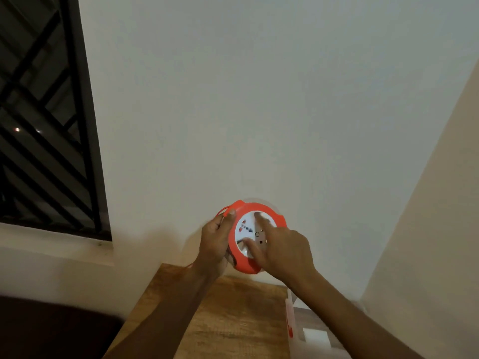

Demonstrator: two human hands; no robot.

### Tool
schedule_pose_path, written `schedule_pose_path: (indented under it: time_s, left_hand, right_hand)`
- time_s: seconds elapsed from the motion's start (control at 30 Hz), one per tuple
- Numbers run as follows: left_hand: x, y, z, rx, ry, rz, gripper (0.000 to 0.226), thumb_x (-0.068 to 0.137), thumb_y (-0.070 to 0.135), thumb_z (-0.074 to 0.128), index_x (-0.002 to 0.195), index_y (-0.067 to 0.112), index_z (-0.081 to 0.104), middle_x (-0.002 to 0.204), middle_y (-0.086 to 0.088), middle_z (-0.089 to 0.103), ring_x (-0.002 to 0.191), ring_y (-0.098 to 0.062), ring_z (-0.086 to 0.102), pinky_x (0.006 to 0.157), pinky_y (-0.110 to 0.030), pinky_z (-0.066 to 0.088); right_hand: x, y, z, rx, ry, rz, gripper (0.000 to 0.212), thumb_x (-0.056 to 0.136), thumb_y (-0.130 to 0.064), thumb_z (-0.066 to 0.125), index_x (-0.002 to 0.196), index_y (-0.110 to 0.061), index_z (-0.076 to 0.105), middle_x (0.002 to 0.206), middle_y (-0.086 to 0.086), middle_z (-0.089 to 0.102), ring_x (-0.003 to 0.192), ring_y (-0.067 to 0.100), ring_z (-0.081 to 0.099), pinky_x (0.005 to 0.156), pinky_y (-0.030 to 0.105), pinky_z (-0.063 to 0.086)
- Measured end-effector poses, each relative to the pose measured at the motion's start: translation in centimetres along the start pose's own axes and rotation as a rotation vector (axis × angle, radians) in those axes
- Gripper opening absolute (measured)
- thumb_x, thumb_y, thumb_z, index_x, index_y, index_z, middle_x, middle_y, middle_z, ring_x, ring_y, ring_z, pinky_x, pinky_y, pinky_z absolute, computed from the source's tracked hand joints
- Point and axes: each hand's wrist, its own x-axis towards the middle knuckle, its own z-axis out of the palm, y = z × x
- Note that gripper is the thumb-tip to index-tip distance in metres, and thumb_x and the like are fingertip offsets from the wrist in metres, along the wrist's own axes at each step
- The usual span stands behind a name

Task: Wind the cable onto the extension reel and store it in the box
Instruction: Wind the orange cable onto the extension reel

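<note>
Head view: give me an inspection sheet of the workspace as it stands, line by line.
Surface: wooden table below the hands, partly in view.
Job's things: orange reel with white socket face, held in the air above the table; open white box on the table's right edge.
Clutter: nothing seen.
Grippers: left hand grips the reel's left rim; right hand has its fingers on the white face.
Cables: orange cable loops at the reel's upper left by the left thumb; how much is wound, cannot tell.
Surroundings: white wall ahead, barred window at left.
</note>
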Motion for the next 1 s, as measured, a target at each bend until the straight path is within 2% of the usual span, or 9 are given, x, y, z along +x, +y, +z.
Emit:
schedule_pose_path:
  time_s: [0.07, 0.17, 0.27, 0.37, 0.5, 0.73, 0.83, 0.93, 1.0]
  left_hand:
    - [-0.3, -0.2, 0.7, 0.021, 0.03, 0.048, 0.024, 0.102, 0.034, 0.054, 0.112, 0.021, 0.071, 0.103, -0.004, 0.081, 0.09, -0.023, 0.078, 0.071, -0.036, 0.065]
    - [-0.5, -0.7, 0.8, 0.072, 0.038, 0.041, 0.022, 0.102, 0.034, 0.054, 0.108, 0.023, 0.071, 0.093, 0.004, 0.082, 0.083, -0.017, 0.079, 0.062, -0.027, 0.062]
    - [-0.5, -1.1, 0.2, 0.078, 0.025, -0.016, 0.024, 0.103, 0.034, 0.051, 0.108, 0.022, 0.07, 0.09, 0.005, 0.082, 0.081, -0.02, 0.079, 0.061, -0.03, 0.063]
    - [-0.1, -1.2, -0.2, 0.128, -0.006, -0.025, 0.029, 0.102, 0.04, 0.052, 0.116, 0.022, 0.069, 0.103, 0.0, 0.081, 0.09, -0.025, 0.079, 0.072, -0.037, 0.065]
    - [0.3, -0.7, -0.4, 0.123, -0.043, -0.039, 0.028, 0.102, 0.038, 0.05, 0.116, 0.023, 0.069, 0.102, 0.002, 0.081, 0.091, -0.026, 0.078, 0.07, -0.034, 0.064]
    - [1.0, -0.3, 0.1, 0.08, -0.05, -0.089, 0.026, 0.102, 0.037, 0.051, 0.112, 0.022, 0.07, 0.099, 0.0, 0.081, 0.086, -0.028, 0.079, 0.066, -0.036, 0.064]
    - [0.8, -0.1, 0.3, 0.085, -0.086, -0.099, 0.028, 0.101, 0.038, 0.052, 0.115, 0.021, 0.069, 0.102, -0.002, 0.081, 0.09, -0.03, 0.078, 0.07, -0.04, 0.065]
    - [0.9, 0.2, 0.1, 0.167, -0.175, -0.094, 0.033, 0.1, 0.042, 0.053, 0.121, 0.021, 0.067, 0.109, -0.005, 0.079, 0.095, -0.032, 0.077, 0.079, -0.046, 0.065]
    - [0.9, 0.2, 0.2, 0.26, -0.189, -0.081, 0.033, 0.098, 0.044, 0.056, 0.121, 0.022, 0.067, 0.11, -0.003, 0.079, 0.092, -0.029, 0.078, 0.076, -0.041, 0.065]
  right_hand:
    - [0.0, -0.7, 0.1, 0.238, -0.015, 0.248, 0.067, 0.087, -0.065, 0.047, 0.144, -0.03, 0.039, 0.125, -0.001, 0.065, 0.104, 0.022, 0.065, 0.083, 0.033, 0.053]
    - [-0.8, -1.1, 0.5, 0.328, -0.072, 0.328, 0.065, 0.087, -0.062, 0.05, 0.142, -0.03, 0.039, 0.13, -0.001, 0.062, 0.109, 0.021, 0.063, 0.087, 0.033, 0.052]
    - [-1.2, -0.6, 0.2, 0.13, -0.05, 0.147, 0.052, 0.092, -0.052, 0.049, 0.137, -0.027, 0.046, 0.121, -0.001, 0.067, 0.1, 0.02, 0.066, 0.082, 0.032, 0.054]
    - [-1.0, 0.0, -0.2, 0.016, 0.009, -0.16, 0.038, 0.083, -0.035, 0.069, 0.119, -0.026, 0.064, 0.116, 0.003, 0.069, 0.094, 0.025, 0.069, 0.079, 0.038, 0.057]
    - [-1.0, 0.9, -0.1, -0.113, -0.227, -0.37, 0.069, 0.07, -0.029, 0.084, 0.131, -0.033, 0.052, 0.141, 0.01, 0.049, 0.121, 0.034, 0.053, 0.09, 0.05, 0.052]
    - [-1.1, 1.2, -1.5, -0.293, -0.26, -0.318, 0.074, 0.09, -0.035, 0.063, 0.149, -0.039, 0.018, 0.153, 0.019, 0.026, 0.134, 0.04, 0.036, 0.104, 0.05, 0.039]
    - [-1.0, 1.3, -1.7, -0.313, -0.283, -0.339, 0.074, 0.089, -0.04, 0.063, 0.149, -0.035, 0.021, 0.149, 0.02, 0.036, 0.128, 0.041, 0.046, 0.102, 0.052, 0.041]
    - [-0.9, 1.7, -1.4, -0.367, -0.258, -0.401, 0.083, 0.076, -0.045, 0.075, 0.146, -0.031, 0.033, 0.13, 0.02, 0.057, 0.109, 0.039, 0.061, 0.09, 0.05, 0.05]
    - [-0.8, 1.8, -0.9, -0.367, -0.242, -0.411, 0.086, 0.071, -0.047, 0.079, 0.144, -0.03, 0.037, 0.123, 0.018, 0.062, 0.103, 0.037, 0.064, 0.087, 0.049, 0.052]
